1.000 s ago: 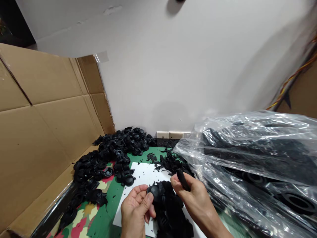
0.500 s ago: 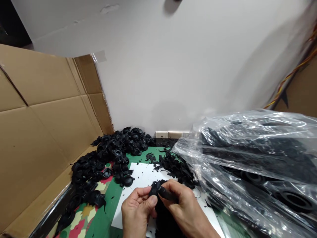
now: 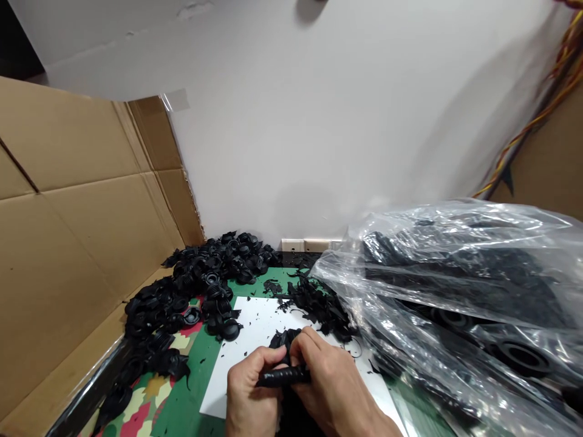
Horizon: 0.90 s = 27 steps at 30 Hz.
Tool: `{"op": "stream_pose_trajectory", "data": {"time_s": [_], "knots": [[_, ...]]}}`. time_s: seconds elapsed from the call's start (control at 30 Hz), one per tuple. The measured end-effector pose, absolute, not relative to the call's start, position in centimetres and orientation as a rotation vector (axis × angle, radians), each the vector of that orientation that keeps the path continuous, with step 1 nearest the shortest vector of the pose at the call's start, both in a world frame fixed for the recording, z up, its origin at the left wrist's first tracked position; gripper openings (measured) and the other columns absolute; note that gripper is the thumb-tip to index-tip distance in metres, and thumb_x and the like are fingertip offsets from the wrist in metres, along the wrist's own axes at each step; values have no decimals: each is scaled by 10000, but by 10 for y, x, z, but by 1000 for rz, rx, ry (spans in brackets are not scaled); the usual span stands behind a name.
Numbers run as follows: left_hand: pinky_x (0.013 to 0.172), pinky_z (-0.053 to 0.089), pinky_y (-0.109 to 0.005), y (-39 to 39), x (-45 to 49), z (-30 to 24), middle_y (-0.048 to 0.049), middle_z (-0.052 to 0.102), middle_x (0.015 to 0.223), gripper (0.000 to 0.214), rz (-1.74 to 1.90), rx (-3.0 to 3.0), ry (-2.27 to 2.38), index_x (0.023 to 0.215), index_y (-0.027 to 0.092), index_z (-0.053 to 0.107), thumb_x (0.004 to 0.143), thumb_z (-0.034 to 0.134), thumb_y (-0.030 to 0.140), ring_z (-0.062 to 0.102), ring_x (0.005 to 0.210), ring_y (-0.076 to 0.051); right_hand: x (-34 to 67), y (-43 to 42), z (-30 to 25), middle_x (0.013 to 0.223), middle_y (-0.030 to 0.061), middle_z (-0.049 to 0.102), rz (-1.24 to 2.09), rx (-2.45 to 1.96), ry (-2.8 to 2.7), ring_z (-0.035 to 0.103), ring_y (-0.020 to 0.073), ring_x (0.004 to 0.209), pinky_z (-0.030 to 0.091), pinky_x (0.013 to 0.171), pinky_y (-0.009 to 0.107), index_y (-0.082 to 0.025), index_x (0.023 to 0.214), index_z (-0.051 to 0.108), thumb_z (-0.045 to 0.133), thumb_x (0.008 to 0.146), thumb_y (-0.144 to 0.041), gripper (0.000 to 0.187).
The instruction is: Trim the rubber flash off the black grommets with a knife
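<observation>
Left grip point(image 3: 252, 391): black part point(image 3: 282, 337) pinched | Right grip point(image 3: 330, 382): black handle point(image 3: 283, 377) held | Risk: left thumb point(image 3: 266, 359) possibly jabbed if handle slips

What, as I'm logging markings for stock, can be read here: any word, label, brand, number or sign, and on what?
No readable text anywhere.
Cardboard, white sheet, clear plastic bag: no lettering seen.
Black parts, black handle, wall plates: any marks would be too small or blurred to read.
</observation>
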State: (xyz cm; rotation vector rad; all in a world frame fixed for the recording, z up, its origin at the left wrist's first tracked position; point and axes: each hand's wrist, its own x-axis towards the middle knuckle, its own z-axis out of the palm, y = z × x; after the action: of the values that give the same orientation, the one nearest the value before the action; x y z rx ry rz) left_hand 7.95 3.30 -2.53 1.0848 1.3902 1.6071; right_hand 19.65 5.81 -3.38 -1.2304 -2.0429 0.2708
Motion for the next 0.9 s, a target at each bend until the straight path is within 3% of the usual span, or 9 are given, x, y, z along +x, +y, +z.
{"op": "stream_pose_trajectory", "data": {"time_s": [0.1,0.33,0.6,0.7,0.83,0.9], "knots": [[403,368,-188,35,74,-27,18,617,446,67,1583,1026,1382,573,167,738,526,722,123,471,373,-87,200,62,-38,617,11,594,138,-1355,-1951,530,140,406,287,415,231,-199,658,535,474,688,-106,115],[326,235,-122,39,63,-29,35,589,474,304,1536,735,1252,699,125,683,480,845,259,462,281,-34,219,79,-26,569,-9,554,823,-1431,-1434,545,189,568,391,534,270,-211,617,501,452,733,-273,141],[333,257,-121,40,55,-30,66,552,485,363,1541,617,1159,789,130,667,513,851,278,461,300,-25,215,74,-30,558,-40,471,1030,-1250,-1405,441,140,530,356,498,244,-179,660,572,492,814,-437,311],[351,283,-119,39,53,-26,76,540,480,354,1526,554,1158,801,138,670,522,852,258,457,316,-22,212,69,-26,619,-19,552,1009,-1129,-1467,502,152,573,407,540,251,-179,705,613,496,830,-401,280],[343,286,-128,40,50,-24,66,551,458,394,1500,523,1148,750,130,667,468,878,305,437,315,-23,207,62,-20,795,26,642,937,-1003,-1590,612,186,736,480,668,268,-196,783,646,549,768,-221,102],[339,293,-131,42,49,-25,63,556,451,406,1493,515,1133,741,129,667,451,885,312,431,312,-25,202,60,-24,858,41,639,873,-980,-1676,627,189,792,491,701,268,-199,832,642,556,711,-126,165]]}}
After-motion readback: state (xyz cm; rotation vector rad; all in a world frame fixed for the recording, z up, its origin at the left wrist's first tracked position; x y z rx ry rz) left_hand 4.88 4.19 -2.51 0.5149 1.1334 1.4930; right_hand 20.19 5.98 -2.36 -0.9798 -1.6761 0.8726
